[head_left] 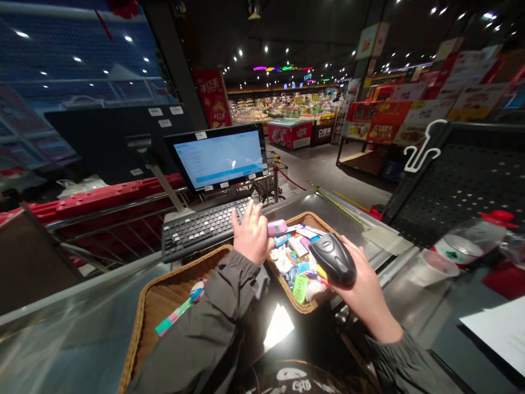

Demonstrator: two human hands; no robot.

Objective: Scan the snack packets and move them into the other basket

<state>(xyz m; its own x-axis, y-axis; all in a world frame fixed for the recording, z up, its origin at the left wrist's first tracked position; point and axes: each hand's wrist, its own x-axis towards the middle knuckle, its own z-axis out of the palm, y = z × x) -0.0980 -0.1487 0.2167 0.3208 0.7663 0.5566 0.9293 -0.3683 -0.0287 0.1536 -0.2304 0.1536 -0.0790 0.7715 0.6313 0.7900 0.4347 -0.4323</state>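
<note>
My left hand [251, 232] is closed round a small pink packet [277, 227], held above a wicker basket [318, 221] full of several small colourful items. My right hand [363, 284] grips a black barcode scanner [333, 257], its head turned toward the pink packet. A second wicker basket [162, 298] lies to the left under my left sleeve and holds a striped item [176, 316].
A black keyboard [200, 227] and a lit monitor [219, 157] stand behind the baskets. Red shopping carts [102, 200] line the left. A black perforated panel [459, 186], a plastic cup [432, 268] and white paper [498, 331] are on the right. Shop shelves stand beyond.
</note>
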